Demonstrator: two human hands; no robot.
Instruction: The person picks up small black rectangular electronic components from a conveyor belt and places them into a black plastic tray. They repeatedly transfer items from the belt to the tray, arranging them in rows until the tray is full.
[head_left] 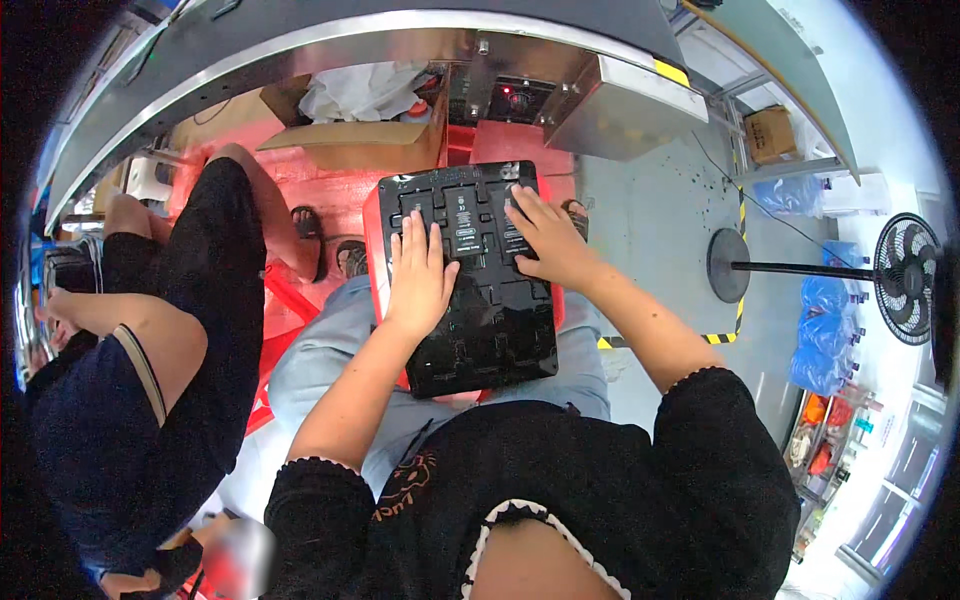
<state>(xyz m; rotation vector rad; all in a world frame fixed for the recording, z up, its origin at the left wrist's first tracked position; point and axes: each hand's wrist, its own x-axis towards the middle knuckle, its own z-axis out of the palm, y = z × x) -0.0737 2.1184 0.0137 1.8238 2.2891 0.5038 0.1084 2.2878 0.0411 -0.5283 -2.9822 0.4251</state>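
Note:
A glossy black plastic tray [482, 345] with moulded pockets lies over my lap, on top of something red. In its far half sit several flat black pieces with white print [466, 215]; I cannot make out their kind. My left hand [418, 275] rests flat on the left side of the tray, fingers stretched toward the far edge. Over the upper right part lies my right hand [553, 240], its fingers spread across the pieces there. Neither hand grips anything. The surface under both palms is hidden.
Beyond my knees, a cardboard box [365, 145] holding white plastic wrap stands under a metal-edged bench [400, 40]. A metal cabinet [628, 108] is to its right. Another person [150, 330] sits close on my left. At the right stands a black fan [905, 280].

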